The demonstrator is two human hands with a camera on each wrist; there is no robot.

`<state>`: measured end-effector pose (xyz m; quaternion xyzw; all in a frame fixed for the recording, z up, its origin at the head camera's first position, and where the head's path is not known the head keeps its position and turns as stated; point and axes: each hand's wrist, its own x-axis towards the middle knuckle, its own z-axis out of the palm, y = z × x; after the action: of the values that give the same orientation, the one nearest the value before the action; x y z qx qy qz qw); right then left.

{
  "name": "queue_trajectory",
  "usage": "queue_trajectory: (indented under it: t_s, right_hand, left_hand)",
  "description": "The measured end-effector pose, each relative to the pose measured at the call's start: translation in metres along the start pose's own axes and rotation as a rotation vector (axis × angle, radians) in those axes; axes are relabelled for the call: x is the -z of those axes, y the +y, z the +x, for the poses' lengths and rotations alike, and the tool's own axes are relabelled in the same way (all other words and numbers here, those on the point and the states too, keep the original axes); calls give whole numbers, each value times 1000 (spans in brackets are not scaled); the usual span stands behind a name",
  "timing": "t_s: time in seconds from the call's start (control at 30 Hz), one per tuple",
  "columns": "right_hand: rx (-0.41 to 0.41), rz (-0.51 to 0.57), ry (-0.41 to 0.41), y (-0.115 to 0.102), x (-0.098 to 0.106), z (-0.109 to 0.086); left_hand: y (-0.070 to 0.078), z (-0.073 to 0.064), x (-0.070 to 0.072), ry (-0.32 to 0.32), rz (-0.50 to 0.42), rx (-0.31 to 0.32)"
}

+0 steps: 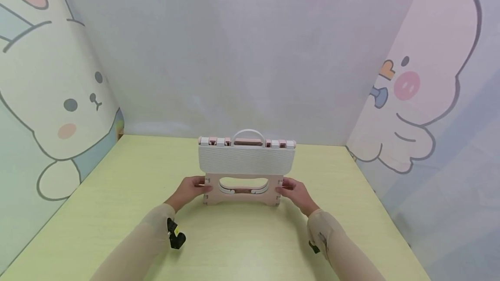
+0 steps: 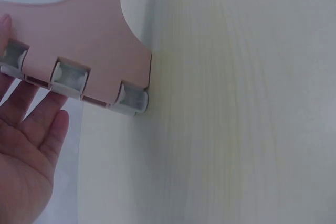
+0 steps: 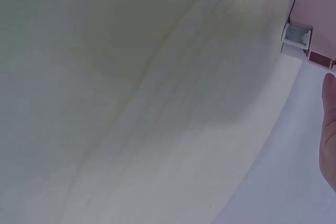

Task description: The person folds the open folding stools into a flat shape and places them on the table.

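Note:
A pink and white folding step stool stands upright on the table, folded flat, with a white carry handle arched over its top edge. My left hand grips the lower left side of the stool, thumb on the near face. On the opposite side my right hand holds the lower right edge in the same way. In the left wrist view, the fingers reach behind the pink leg panel with its pale hinges. The right wrist view catches only a corner of the stool and part of the hand.
The pale yellow table extends around the stool. A plain grey-white sheet hangs behind it, with cartoon-printed panels at both sides. A small black device is strapped at the left wrist.

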<state>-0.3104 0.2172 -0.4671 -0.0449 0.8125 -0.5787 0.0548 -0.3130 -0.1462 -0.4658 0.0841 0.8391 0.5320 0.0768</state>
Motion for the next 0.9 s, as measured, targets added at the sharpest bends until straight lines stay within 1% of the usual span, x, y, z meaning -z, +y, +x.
queue_trajectory:
  t_s: [0.2,0.47,0.7,0.9]
  right_hand:
    - [1,64,-10,-2,2,-2]
    - [-3,133,-9,-1,2,-1]
    - [54,200,-23,-4,1,-3]
    - [30,253,-4,-6,-1,-2]
  left_hand:
    - [1,-1,0,11,-11,9]
    - [4,-6,1,10,-23,-17]
    - [7,-6,1,48,-54,-43]
    - [7,-7,2,38,-80,-31]
